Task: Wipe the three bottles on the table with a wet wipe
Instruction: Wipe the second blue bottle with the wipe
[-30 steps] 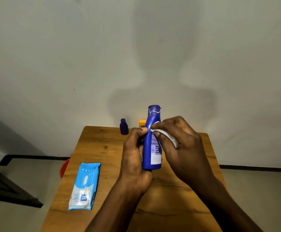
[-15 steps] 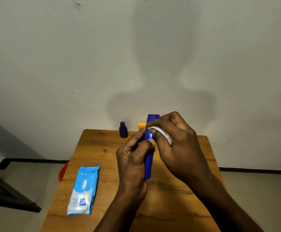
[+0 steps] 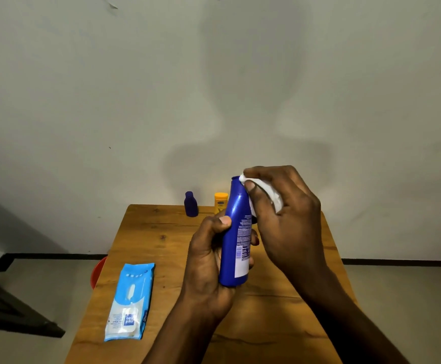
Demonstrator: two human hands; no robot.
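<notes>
My left hand (image 3: 209, 261) grips the lower body of a tall blue bottle (image 3: 236, 232), held upright above the wooden table (image 3: 148, 232). A white wet wipe (image 3: 269, 191) is bunched in my right hand (image 3: 287, 219), which presses it against the bottle's top and upper right side. At the table's far edge stand a small dark purple bottle (image 3: 191, 204) and an orange-capped yellow bottle (image 3: 220, 202), the latter partly hidden behind the blue bottle.
A light blue pack of wet wipes (image 3: 131, 300) lies flat on the left part of the table. A red round object (image 3: 98, 271) sits on the floor by the table's left edge. A pale wall rises just behind the table.
The bottle has turned so its printed label faces me again. My right hand has slid the wipe up to the bottle's top. My left hand has shifted lower on the bottle.
</notes>
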